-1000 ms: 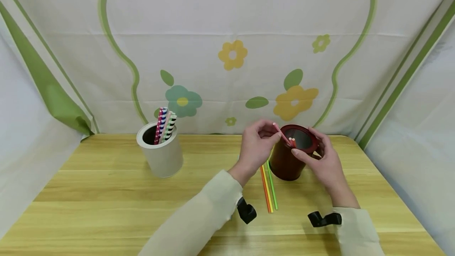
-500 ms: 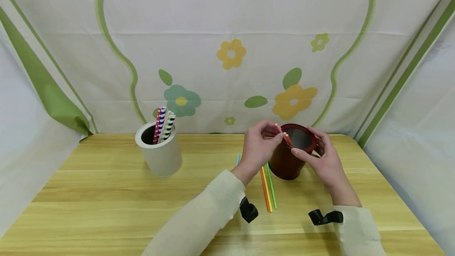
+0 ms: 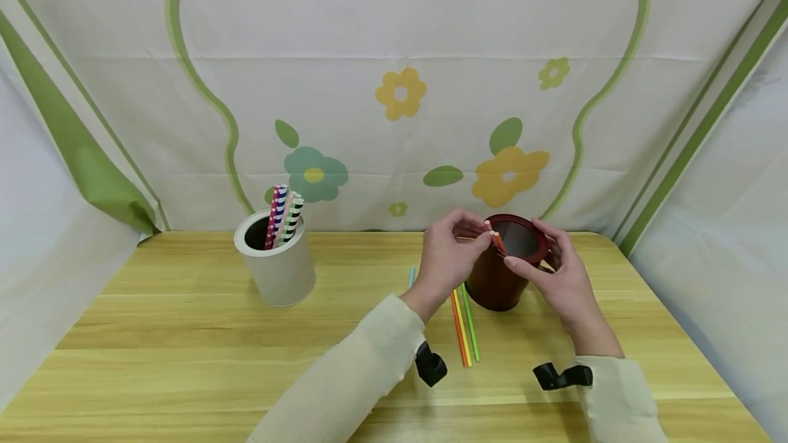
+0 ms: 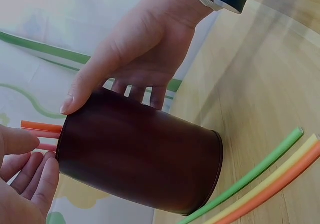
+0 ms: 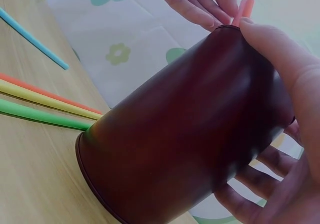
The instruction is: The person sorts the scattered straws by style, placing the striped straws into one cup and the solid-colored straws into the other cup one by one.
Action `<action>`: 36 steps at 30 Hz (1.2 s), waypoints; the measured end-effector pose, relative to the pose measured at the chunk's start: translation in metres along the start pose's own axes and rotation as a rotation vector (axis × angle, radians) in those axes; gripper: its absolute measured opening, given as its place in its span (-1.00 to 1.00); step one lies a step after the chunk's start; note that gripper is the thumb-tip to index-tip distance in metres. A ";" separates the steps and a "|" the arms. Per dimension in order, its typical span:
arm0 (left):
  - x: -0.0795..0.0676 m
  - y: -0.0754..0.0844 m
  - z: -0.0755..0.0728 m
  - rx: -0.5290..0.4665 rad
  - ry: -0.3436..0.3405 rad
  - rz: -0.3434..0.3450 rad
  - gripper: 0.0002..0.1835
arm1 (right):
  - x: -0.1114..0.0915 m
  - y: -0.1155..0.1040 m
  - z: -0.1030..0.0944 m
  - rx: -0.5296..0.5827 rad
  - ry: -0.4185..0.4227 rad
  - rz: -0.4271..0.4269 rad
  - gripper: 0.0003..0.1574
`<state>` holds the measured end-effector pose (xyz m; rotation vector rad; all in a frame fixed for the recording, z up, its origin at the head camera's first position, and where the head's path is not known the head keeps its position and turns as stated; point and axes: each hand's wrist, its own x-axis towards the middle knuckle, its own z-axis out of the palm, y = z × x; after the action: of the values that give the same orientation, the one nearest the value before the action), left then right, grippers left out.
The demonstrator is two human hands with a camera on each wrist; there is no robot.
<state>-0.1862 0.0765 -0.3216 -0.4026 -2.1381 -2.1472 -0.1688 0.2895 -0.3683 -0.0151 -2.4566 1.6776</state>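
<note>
A glossy dark red-brown cylindrical holder (image 3: 495, 289) stands on the table at centre right. My right hand (image 3: 563, 275) grips it around its upper right side, thumb at the rim. At the rim's left, my left hand (image 3: 451, 255) pinches a pink straw (image 3: 488, 225), which reaches down into the holder. Beside it, an orange straw (image 4: 42, 125) and another pink straw stick out over the rim, seen in the left wrist view. Green (image 3: 471, 333), yellow (image 3: 464, 333) and orange straws lie on the table left of the holder.
A light grey cylindrical holder (image 3: 283, 279) stands at the left with several patterned straws (image 3: 284, 217) in it. A blue straw (image 5: 35, 39) lies on the table, partly hidden behind my left wrist in the head view. A flower-printed curtain (image 3: 345, 115) hangs behind the table.
The pink straw in my left hand has sunk lower into the red-brown holder, so less of it shows above the fingers. My right hand has kept its grip on the holder.
</note>
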 end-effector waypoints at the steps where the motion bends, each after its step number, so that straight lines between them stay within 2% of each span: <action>1: 0.000 0.000 0.000 -0.001 0.002 -0.003 -0.90 | 0.000 0.000 0.000 -0.002 0.000 0.000 0.12; 10: -0.001 0.000 -0.001 -0.040 0.012 -0.034 -0.89 | 0.000 0.000 0.002 0.015 0.003 -0.028 0.12; 20: -0.009 0.005 -0.005 -0.016 0.016 -0.084 -0.89 | -0.002 0.002 0.004 0.008 0.050 -0.062 0.08; 24: -0.013 0.007 -0.010 -0.018 0.014 -0.094 -0.87 | -0.002 0.001 0.003 -0.001 0.055 -0.055 0.09; 33: -0.018 -0.002 -0.026 0.019 -0.020 -0.181 -0.83 | -0.002 0.002 0.002 -0.007 0.058 -0.044 0.11; 36: -0.018 -0.007 -0.032 -0.014 -0.050 -0.225 -0.78 | -0.001 0.003 0.002 -0.008 0.062 -0.054 0.11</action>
<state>-0.1744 0.0426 -0.3323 -0.2284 -2.2955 -2.2912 -0.1683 0.2882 -0.3717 -0.0015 -2.3961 1.6208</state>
